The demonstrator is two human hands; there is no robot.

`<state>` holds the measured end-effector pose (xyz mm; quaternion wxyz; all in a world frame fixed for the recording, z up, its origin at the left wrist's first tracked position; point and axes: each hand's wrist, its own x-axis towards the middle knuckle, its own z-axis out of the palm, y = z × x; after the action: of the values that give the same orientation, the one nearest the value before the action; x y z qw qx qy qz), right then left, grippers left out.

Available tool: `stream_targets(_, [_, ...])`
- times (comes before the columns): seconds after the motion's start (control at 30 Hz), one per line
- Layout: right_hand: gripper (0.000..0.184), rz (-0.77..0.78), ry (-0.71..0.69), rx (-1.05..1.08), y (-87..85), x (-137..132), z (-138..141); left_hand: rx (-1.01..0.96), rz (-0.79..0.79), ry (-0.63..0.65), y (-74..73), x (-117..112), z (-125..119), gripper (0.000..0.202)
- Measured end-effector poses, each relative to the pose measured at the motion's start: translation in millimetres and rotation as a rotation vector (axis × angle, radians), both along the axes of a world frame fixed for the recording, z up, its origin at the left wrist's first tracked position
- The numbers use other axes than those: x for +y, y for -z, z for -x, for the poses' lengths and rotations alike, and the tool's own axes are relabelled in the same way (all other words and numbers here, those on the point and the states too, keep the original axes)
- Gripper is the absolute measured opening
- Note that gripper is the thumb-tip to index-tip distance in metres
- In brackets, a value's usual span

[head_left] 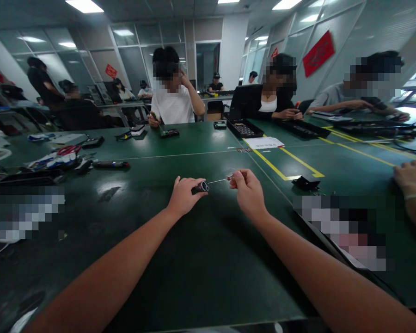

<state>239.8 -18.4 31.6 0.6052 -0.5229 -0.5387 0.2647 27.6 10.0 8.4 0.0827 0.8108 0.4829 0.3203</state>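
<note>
Both my arms reach out over a dark green table (pixel 194 259). My left hand (pixel 184 195) is closed around a small dark cylindrical part (pixel 201 187) with a metal end that points right. My right hand (pixel 247 190) pinches a thin metal rod (pixel 217 181) with a small red piece at my fingertips. The rod's free tip points at the open end of the cylinder, very close to it. Both hands hover just above the table's middle.
Three people sit across the table with black trays (pixel 244 128) and small devices. Another person's hand (pixel 413 178) rests at the right edge. Tools and a black remote-like bar (pixel 110 163) lie at the left. Yellow tape lines (pixel 284 162) and a small black part (pixel 305 182) mark the right side.
</note>
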Motion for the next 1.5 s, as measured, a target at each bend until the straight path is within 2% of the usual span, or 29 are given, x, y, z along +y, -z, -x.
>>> stream_targets(0.1, [0.027, 0.005, -0.022, -0.053, -0.4, -1.6, 0.6, 0.011, 0.009, -0.002, -0.1, 0.2, 0.1, 0.039])
stream_targets(0.27, [0.026, 0.018, 0.02, -0.061, 1.3, 0.1, -0.9, -0.018, 0.036, 0.004, -2.6, -1.2, -0.4, 0.037])
stream_targets(0.4, [0.026, -0.012, 0.073, 0.029, -1.4, 0.8, -3.3, -0.15, 0.091, -0.017, -6.1, -3.7, -1.0, 0.031])
stream_targets(0.53, [0.025, -0.075, 0.105, 0.052, -9.2, -3.6, -3.1, -0.283, 0.163, -0.02, -13.2, -4.6, -5.3, 0.04])
stream_targets(0.63, [0.024, -0.119, 0.118, 0.053, -13.6, -6.9, -2.0, -0.313, 0.252, -0.019, -20.1, -3.8, -13.6, 0.038])
stream_targets(0.77, [0.025, -0.123, 0.13, 0.088, -14.8, -7.5, -1.5, -0.221, 0.278, -0.039, -23.5, 0.3, -29.3, 0.026])
stream_targets(1.0, [0.024, -0.136, 0.108, 0.138, -14.1, -6.2, -1.5, 0.113, 0.324, 0.043, -21.8, 21.1, -55.4, 0.013])
stream_targets(1.13, [0.023, -0.132, 0.104, 0.126, -14.1, -7.5, -0.3, 0.307, 0.387, -0.012, -24.9, 29.6, -66.1, 0.034])
stream_targets(1.2, [0.024, -0.122, 0.096, 0.117, -14.3, -8.4, 0.3, 0.354, 0.401, -0.007, -25.9, 30.9, -69.1, 0.033])
stream_targets(1.33, [0.024, -0.104, 0.072, 0.113, -16.3, -10.4, 1.7, 0.374, 0.401, 0.005, -24.3, 29.5, -66.6, 0.018])
stream_targets(1.5, [0.023, -0.108, 0.057, 0.129, -20.0, -12.9, 3.8, 0.262, 0.397, 0.044, -21.7, 29.7, -41.2, 0.021])
